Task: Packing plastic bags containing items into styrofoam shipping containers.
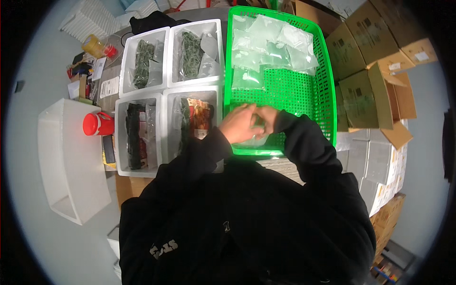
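My left hand [239,124] and my right hand [267,119] meet over the near end of a green plastic basket [329,107]. Their fingers are blurred and overlap, so any grip is hidden. Below them, a translucent pouch [252,141] is partly visible. Clear ice packs [265,28] lie at the basket's far end, with a single ice pack [248,78] in front of the others. To the left stand several white foam boxes [166,58]. They hold bagged dark-green goods [191,53]; a printed red food packet [200,115] shows in the box near my left forearm.
A red insulated jug [98,124] stands left of the foam boxes, near a large white foam container [76,160]. Cardboard cartons [370,96] are stacked to the right, one with raised flaps. Rolls of tape [93,46] and a black cloth [153,23] are at the far left.
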Motion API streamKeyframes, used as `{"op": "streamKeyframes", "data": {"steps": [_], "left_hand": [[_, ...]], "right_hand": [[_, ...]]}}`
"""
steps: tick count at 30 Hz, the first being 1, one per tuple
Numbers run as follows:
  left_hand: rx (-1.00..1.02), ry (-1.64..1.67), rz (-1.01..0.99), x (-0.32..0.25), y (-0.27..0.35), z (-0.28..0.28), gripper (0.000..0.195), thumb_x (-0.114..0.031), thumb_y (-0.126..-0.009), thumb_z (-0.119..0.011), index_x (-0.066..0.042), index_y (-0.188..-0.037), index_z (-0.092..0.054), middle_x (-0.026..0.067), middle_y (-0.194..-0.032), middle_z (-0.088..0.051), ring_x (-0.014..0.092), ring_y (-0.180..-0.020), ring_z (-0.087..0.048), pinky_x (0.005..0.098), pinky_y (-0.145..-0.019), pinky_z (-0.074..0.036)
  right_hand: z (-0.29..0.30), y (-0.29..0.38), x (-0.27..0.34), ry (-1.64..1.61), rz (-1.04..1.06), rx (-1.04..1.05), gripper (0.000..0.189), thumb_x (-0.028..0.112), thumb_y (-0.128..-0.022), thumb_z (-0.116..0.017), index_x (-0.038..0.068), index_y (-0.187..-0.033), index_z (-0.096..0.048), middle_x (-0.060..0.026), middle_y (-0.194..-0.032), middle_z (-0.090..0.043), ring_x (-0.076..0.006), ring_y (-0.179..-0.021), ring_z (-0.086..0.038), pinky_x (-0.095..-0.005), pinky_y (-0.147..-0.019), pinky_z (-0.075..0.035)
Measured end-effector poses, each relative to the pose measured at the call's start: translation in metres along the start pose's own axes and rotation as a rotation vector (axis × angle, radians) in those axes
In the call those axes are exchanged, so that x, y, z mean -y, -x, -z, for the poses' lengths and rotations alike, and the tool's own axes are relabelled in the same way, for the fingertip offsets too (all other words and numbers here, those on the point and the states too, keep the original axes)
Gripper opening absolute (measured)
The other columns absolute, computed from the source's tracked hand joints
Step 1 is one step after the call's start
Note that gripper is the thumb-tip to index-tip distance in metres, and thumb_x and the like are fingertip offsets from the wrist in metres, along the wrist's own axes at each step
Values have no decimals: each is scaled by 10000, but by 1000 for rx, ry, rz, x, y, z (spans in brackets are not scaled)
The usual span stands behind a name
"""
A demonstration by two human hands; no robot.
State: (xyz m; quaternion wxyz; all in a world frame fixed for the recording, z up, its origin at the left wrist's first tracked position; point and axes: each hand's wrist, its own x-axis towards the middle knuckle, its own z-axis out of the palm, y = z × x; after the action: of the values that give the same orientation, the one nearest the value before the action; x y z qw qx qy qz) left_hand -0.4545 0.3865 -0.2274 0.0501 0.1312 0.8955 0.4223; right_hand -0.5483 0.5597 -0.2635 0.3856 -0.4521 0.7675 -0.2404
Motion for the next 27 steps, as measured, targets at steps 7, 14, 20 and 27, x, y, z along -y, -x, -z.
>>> {"op": "streamKeyframes", "data": {"steps": [7,14,20,27], "left_hand": [[599,-236,259,15,-40,-43,692,-410,-611,-817,53,-1067,-581,241,-1041,-632,366,-989,-616,427,-831,-497],[-53,-299,282,-60,4,-21,445,-354,-604,-815,-23,-830,-623,164,-803,-667,338,-768,-662,415,-689,-527],[-625,253,389,-56,94,69,415,-186,-695,-791,12,-1022,-629,126,-930,-691,232,-819,-670,352,-735,-527],[-1120,536,675,-9,179,43,371,-40,-746,-758,32,-1072,-597,109,-978,-674,169,-863,-647,307,-782,-519]], "right_hand": [[121,-16,-147,-793,-627,-1159,743,280,-702,-831,34,-1296,-460,-87,-1006,-612,-227,-741,-605,-352,-709,-522],[105,-75,-116,-1749,-520,-1173,676,359,-742,-782,142,-1270,-419,-80,-1101,-396,-266,-990,-474,-499,-888,-407],[108,-114,-150,-1444,-507,-1519,681,325,-696,-827,88,-1187,-420,-112,-1117,-496,-260,-988,-479,-475,-771,-429],[109,-83,-124,-1386,-360,-1651,564,71,-754,-775,103,-1141,-366,-136,-892,-610,-322,-748,-601,-511,-660,-488]]}}
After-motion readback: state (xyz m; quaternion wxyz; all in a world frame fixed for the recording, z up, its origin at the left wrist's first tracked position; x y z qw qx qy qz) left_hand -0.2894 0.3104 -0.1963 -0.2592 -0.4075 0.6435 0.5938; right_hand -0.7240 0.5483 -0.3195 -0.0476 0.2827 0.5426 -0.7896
